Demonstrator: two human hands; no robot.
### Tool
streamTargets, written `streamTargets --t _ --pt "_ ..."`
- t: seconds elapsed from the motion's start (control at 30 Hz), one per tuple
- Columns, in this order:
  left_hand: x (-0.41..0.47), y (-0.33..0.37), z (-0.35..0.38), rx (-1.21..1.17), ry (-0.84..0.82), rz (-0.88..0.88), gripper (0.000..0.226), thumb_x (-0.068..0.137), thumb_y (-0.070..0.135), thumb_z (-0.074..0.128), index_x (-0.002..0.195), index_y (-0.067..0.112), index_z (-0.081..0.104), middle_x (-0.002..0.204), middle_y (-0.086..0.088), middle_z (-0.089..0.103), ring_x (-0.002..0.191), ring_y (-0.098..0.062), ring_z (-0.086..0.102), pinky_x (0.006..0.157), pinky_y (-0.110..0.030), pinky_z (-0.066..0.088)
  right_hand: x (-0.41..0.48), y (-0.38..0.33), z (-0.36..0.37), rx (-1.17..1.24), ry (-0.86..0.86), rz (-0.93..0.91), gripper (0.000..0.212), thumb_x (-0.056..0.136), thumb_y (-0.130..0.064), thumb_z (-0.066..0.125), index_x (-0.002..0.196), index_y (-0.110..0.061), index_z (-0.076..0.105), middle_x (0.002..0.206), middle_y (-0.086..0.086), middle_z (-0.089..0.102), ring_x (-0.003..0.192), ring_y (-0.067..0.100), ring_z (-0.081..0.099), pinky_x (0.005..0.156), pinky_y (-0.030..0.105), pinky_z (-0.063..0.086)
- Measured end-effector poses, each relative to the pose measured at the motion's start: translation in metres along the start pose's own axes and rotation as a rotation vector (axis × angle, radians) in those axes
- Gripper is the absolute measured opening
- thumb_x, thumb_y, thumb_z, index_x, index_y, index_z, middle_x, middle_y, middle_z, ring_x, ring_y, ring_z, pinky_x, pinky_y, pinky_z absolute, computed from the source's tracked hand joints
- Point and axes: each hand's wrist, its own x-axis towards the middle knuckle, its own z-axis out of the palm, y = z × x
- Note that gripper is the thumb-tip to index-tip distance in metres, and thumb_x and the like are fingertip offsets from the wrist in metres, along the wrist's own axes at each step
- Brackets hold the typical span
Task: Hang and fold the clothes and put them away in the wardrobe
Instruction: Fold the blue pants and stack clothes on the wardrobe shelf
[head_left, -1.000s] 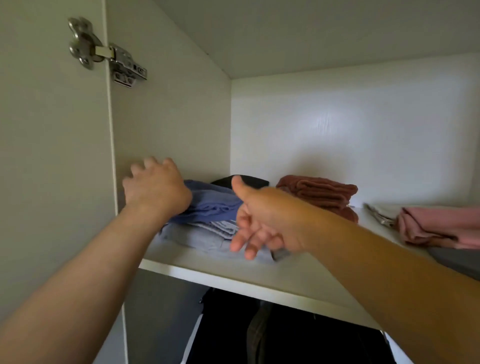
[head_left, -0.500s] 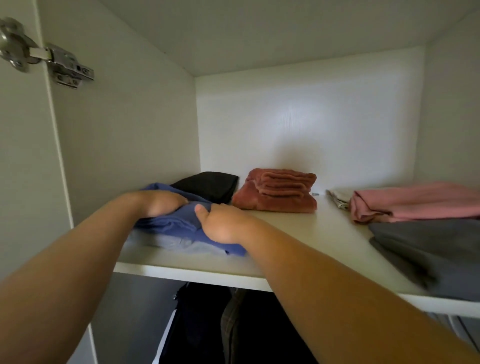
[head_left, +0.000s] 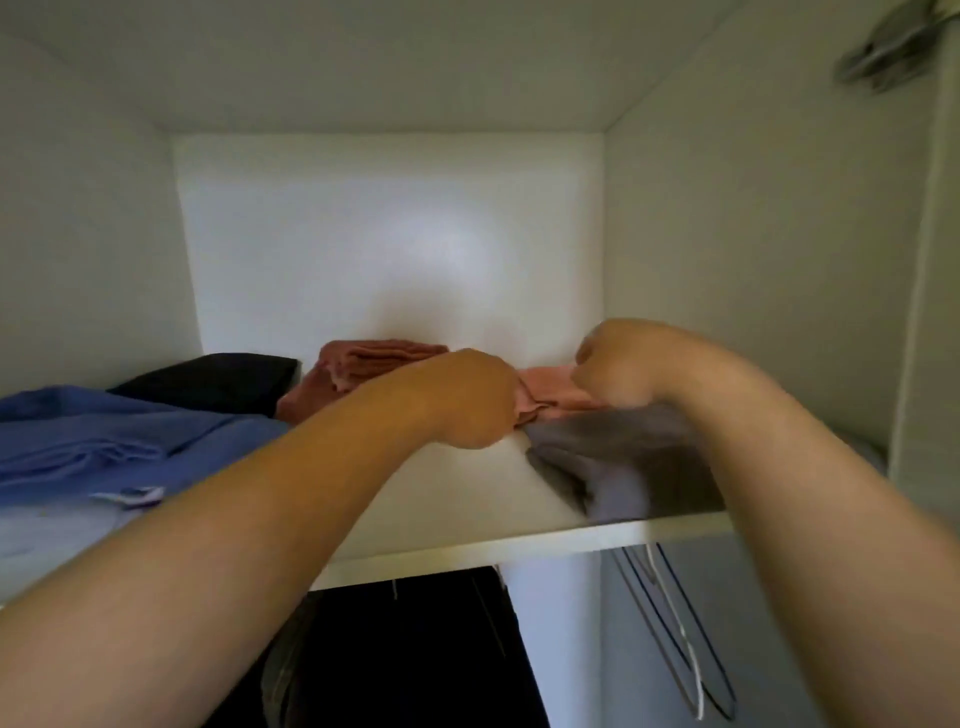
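Observation:
On the white wardrobe shelf (head_left: 467, 499), my left hand (head_left: 467, 400) and my right hand (head_left: 618, 364) both grip a folded pink garment (head_left: 550, 389) near the back, the left at its left end and the right at its right side. The pink garment lies on top of a folded grey garment (head_left: 613, 462) at the shelf's right. A folded blue garment (head_left: 114, 441) lies at the left front, apart from both hands. Much of the pink garment is hidden behind my hands.
A folded black garment (head_left: 218, 379) and a folded rust-red towel (head_left: 363, 364) sit at the back left. Dark clothes (head_left: 405, 649) and wire hangers (head_left: 675, 623) hang below the shelf. The wardrobe side wall (head_left: 753, 260) stands close at the right.
Both hands let go of the blue garment at the left and moved right to grip the pink garment. The view swung to the right.

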Motion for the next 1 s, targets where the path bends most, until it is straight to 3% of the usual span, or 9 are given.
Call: streamTargets --t 0.1,0.23,0.4,0.53,0.57,0.67,0.77,0.87,1.0 --pt "0.022 0.049 0.008 -0.066 -0.008 0.131 0.041 0.107 0.021 0.036 0.14 0.009 0.056 0.144 -0.015 0.055 0.128 -0.031 0.054 0.104 -0.035 0.041 -0.016 0.054 -0.005 -0.064 0.057 0.131 0.034 0.097 -0.021 0.056 0.127 -0.009 0.068 0.132 0.014 0.065 0.119 0.032 0.062 0.094 0.031 0.05" --pt "0.054 0.073 0.021 -0.005 -0.031 0.158 0.041 0.106 0.026 0.04 0.139 0.011 0.058 0.143 -0.014 0.056 0.126 -0.031 0.055 0.105 -0.036 0.045 -0.026 0.102 0.006 -0.087 0.075 0.212 0.028 0.095 -0.024 0.057 0.113 -0.009 0.072 0.117 0.015 0.071 0.105 0.033 0.066 0.078 0.027 0.046" --pt "0.081 0.066 0.025 0.014 -0.031 0.15 0.049 0.106 0.045 0.041 0.14 0.013 0.057 0.141 -0.011 0.058 0.125 -0.03 0.055 0.102 -0.033 0.044 -0.022 0.125 0.018 -0.064 0.067 0.216 0.027 0.095 -0.025 0.057 0.115 -0.017 0.073 0.121 0.009 0.07 0.109 0.029 0.064 0.09 0.031 0.051" --pt "0.062 0.072 0.028 -0.335 0.061 0.432 0.038 0.104 0.054 0.042 0.121 0.032 0.067 0.121 0.034 0.063 0.114 0.011 0.054 0.089 -0.011 0.037 -0.023 0.134 0.024 -0.023 0.181 0.143 0.029 0.095 -0.033 0.059 0.119 -0.024 0.071 0.121 0.004 0.07 0.109 0.026 0.064 0.087 0.03 0.048" --pt "0.054 0.078 0.029 -0.398 0.032 0.479 0.044 0.1 0.064 0.04 0.118 0.035 0.068 0.123 0.032 0.063 0.116 0.01 0.053 0.091 -0.013 0.037 -0.023 0.133 0.028 0.005 0.167 0.107 0.029 0.095 -0.036 0.06 0.12 -0.026 0.07 0.121 0.002 0.071 0.109 0.025 0.064 0.084 0.029 0.046" --pt "0.034 0.096 0.048 -0.298 -0.148 0.525 0.088 0.075 0.092 0.035 0.142 0.036 0.05 0.151 0.013 0.049 0.136 -0.009 0.046 0.112 -0.031 0.038 -0.023 0.124 0.043 0.042 -0.026 0.046 0.028 0.1 -0.029 0.053 0.122 -0.026 0.07 0.128 0.001 0.067 0.115 0.022 0.061 0.092 0.031 0.045" --pt "0.019 0.097 0.06 -0.173 -0.148 0.574 0.101 0.074 0.074 0.07 0.153 0.024 0.03 0.153 0.008 0.044 0.136 -0.015 0.046 0.111 -0.035 0.041 -0.028 0.118 0.044 0.017 -0.11 0.068 0.033 0.104 -0.028 0.044 0.127 -0.025 0.068 0.138 0.001 0.062 0.121 0.021 0.057 0.105 0.034 0.041" --pt "0.006 0.083 0.056 -0.125 -0.129 0.55 0.105 0.076 0.058 0.078 0.158 0.029 0.019 0.153 0.009 0.045 0.133 -0.016 0.049 0.108 -0.035 0.043 -0.038 0.114 0.037 -0.02 -0.185 0.016 0.042 0.105 -0.05 0.038 0.127 -0.028 0.067 0.137 -0.002 0.062 0.122 0.018 0.056 0.11 0.038 0.038" --pt "-0.015 0.064 0.056 -0.11 -0.047 0.456 0.072 0.082 0.053 0.075 0.142 0.03 0.042 0.134 0.012 0.056 0.12 -0.015 0.057 0.098 -0.03 0.047 -0.061 0.111 0.025 0.079 -0.311 -0.11 0.079 0.081 -0.087 0.045 0.142 -0.038 0.052 0.145 -0.018 0.052 0.133 0.008 0.049 0.114 0.032 0.035"
